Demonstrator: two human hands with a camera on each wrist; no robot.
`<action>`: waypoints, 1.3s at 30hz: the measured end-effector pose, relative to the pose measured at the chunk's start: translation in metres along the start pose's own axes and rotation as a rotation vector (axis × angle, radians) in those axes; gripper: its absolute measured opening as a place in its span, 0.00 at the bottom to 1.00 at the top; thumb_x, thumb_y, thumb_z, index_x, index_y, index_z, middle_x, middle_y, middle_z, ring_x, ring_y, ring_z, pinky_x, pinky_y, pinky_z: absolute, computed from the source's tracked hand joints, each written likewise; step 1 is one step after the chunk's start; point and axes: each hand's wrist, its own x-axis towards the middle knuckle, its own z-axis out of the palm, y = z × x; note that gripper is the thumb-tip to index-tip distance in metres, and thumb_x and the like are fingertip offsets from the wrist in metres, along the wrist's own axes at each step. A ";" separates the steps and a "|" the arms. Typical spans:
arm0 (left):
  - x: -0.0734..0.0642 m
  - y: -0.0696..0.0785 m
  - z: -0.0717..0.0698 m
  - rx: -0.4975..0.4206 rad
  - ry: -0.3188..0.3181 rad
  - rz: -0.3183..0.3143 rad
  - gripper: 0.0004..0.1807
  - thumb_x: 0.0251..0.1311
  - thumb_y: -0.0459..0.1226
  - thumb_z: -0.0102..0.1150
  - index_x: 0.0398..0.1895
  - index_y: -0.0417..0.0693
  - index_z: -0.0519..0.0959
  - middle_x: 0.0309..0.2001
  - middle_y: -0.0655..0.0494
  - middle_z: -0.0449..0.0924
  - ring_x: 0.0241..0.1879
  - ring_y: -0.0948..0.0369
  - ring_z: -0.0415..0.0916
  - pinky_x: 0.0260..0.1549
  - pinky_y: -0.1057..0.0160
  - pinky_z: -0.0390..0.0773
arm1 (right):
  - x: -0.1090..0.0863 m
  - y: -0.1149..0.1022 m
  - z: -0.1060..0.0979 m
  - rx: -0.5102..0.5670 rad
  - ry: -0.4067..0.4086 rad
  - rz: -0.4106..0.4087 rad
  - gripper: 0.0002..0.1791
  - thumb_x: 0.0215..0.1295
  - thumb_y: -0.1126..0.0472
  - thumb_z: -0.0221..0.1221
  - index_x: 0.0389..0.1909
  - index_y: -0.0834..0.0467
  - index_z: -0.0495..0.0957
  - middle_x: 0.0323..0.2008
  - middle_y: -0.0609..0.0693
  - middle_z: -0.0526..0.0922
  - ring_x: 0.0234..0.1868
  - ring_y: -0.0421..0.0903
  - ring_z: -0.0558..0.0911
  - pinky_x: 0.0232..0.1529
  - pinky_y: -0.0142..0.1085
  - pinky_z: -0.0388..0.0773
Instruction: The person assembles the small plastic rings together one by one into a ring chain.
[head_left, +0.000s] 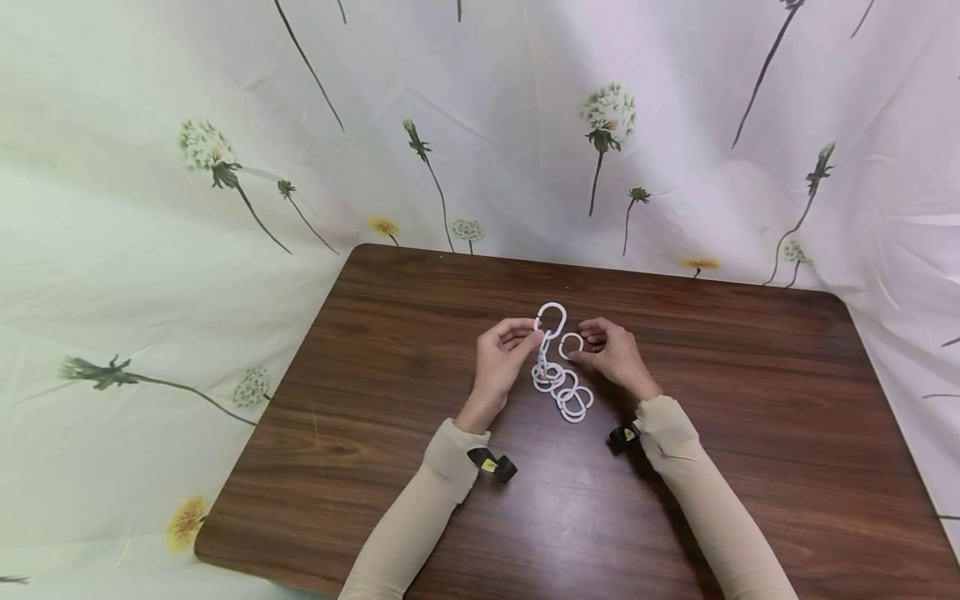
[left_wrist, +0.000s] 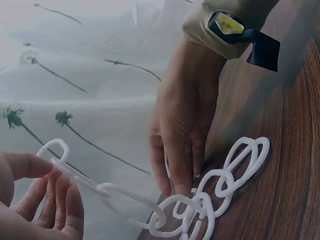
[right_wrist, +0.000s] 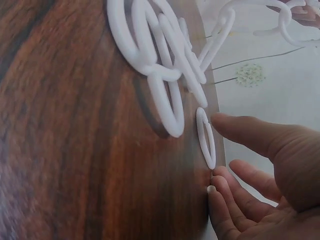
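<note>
My left hand [head_left: 501,354] pinches a white plastic C-shaped link [head_left: 552,304] between thumb and fingers. From it a chain of joined links [right_wrist: 172,129] slopes down, and its lower part lies bunched on the table. To the right of the raised part, a separate white link [right_wrist: 202,134] rests on the tabletop. Close beside that link is my right hand [head_left: 617,358], its thumb tip right at the rim and its fingers loosely bent and spread. In the left wrist view the right fingers point downward and mostly hide this link.
The dark wood-grain table [head_left: 405,400] has rounded corners and stands against a pale fabric backdrop [head_left: 510,125] printed with dandelions. A black strap with a small camera mount [head_left: 491,464] sits on each wrist, over beige sleeves.
</note>
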 end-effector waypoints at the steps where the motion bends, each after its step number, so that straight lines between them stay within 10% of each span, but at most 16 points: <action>1: 0.000 0.000 0.000 -0.004 0.001 -0.005 0.13 0.60 0.24 0.70 0.47 0.27 0.84 0.39 0.43 0.87 0.36 0.70 0.82 0.41 0.74 0.83 | 0.000 0.000 0.001 -0.003 0.000 0.003 0.31 0.57 0.61 0.77 0.60 0.66 0.79 0.55 0.66 0.86 0.56 0.62 0.84 0.60 0.54 0.82; 21: 0.000 0.004 -0.002 -0.051 -0.005 -0.038 0.14 0.60 0.24 0.69 0.48 0.25 0.83 0.37 0.55 0.87 0.35 0.69 0.83 0.39 0.74 0.83 | 0.008 -0.002 0.007 -0.138 0.007 0.041 0.28 0.51 0.57 0.81 0.52 0.64 0.84 0.45 0.61 0.82 0.47 0.56 0.83 0.49 0.42 0.80; 39: -0.001 0.000 -0.001 -0.061 -0.004 -0.064 0.13 0.61 0.24 0.68 0.48 0.24 0.82 0.32 0.63 0.85 0.33 0.69 0.82 0.37 0.73 0.84 | 0.000 0.001 -0.002 -0.022 -0.044 -0.036 0.29 0.56 0.67 0.76 0.58 0.65 0.78 0.41 0.61 0.89 0.41 0.53 0.88 0.38 0.30 0.81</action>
